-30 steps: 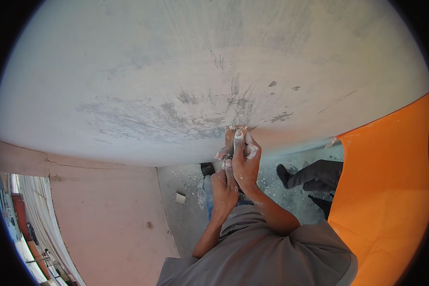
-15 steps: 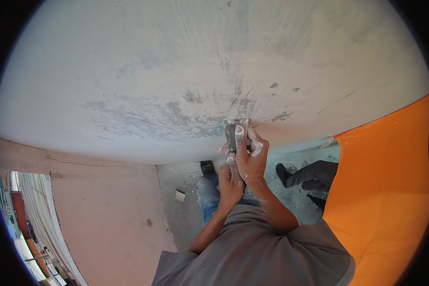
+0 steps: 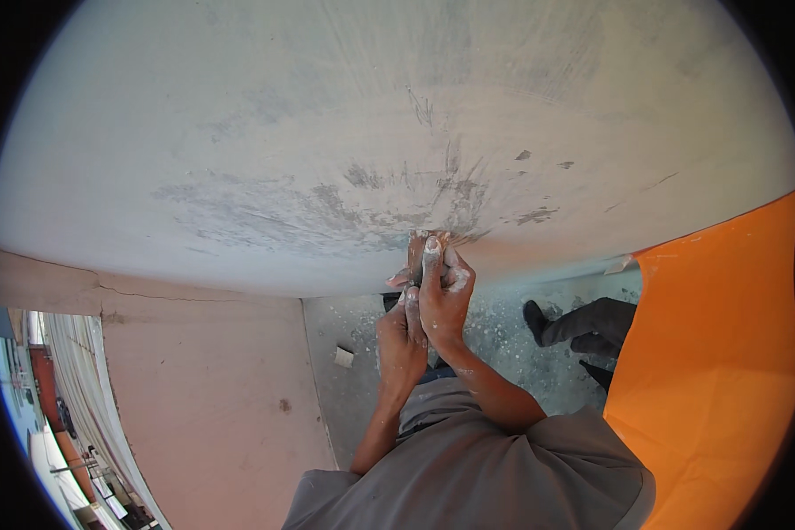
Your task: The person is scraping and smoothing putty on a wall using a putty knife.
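Note:
A putty knife (image 3: 417,251) is pressed with its blade edge to a pale wall (image 3: 265,132) in front of me. My right hand (image 3: 445,305) grips it, thumb laid along the blade and fingers dusted white. Just below, my left hand (image 3: 401,349) closes round the lower end, touching the right hand; most of the handle is hidden between them. Grey, scraped-looking patches (image 3: 327,208) spread over the wall above and left of the blade, with small dark chips to its right.
An orange sheet (image 3: 707,353) hangs at the right. Beside it, another person's dark-trousered leg and shoe (image 3: 583,322) show on the white-spattered floor (image 3: 495,353). A pinkish low wall (image 3: 203,380) stands at the left. A small pale scrap (image 3: 344,357) lies on the floor.
Both hands have shifted a little left and slightly down with the putty knife. Its blade now looks brownish and more tilted. The view has moved slightly too.

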`<control>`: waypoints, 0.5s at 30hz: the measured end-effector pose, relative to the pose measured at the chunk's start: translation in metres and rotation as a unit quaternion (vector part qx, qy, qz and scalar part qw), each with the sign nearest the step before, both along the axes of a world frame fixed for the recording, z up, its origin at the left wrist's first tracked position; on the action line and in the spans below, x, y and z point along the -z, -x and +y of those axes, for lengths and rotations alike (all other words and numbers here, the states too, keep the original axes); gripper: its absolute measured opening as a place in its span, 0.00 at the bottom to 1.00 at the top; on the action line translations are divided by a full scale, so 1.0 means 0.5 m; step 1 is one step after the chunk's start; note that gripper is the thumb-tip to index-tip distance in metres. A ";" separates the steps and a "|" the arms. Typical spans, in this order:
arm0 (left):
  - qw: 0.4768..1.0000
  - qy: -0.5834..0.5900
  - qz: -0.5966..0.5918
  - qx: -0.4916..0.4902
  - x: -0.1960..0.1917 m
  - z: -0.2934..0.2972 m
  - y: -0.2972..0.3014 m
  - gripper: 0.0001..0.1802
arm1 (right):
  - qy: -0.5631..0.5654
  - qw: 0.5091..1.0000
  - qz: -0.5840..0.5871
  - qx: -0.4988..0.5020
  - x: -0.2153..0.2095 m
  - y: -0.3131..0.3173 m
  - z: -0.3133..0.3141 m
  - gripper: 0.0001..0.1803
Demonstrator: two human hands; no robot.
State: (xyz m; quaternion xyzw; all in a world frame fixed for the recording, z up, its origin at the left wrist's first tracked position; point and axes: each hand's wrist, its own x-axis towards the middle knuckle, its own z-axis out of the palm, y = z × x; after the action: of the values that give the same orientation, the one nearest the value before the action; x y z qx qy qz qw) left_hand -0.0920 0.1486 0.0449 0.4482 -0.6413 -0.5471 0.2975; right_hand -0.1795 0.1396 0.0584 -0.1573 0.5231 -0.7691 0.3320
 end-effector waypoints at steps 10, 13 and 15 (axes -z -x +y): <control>0.990 0.061 -0.128 0.014 -0.096 -0.028 -0.005 0.23 | 0.076 0.995 -0.069 0.004 -0.025 -0.015 -0.013 0.18; 0.995 0.060 -0.080 0.018 -0.086 -0.031 -0.005 0.25 | 0.089 0.993 -0.068 0.039 -0.069 -0.016 -0.018 0.19; 0.999 0.019 -0.025 0.007 -0.036 -0.028 -0.010 0.29 | 0.070 0.997 -0.034 0.025 -0.056 -0.014 -0.012 0.19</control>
State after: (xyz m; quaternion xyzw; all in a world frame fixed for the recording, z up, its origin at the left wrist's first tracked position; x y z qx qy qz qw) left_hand -0.0871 0.1344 0.0630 0.4510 -0.6623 -0.5254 0.2861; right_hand -0.1726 0.1336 0.0863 -0.1404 0.4601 -0.8167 0.3187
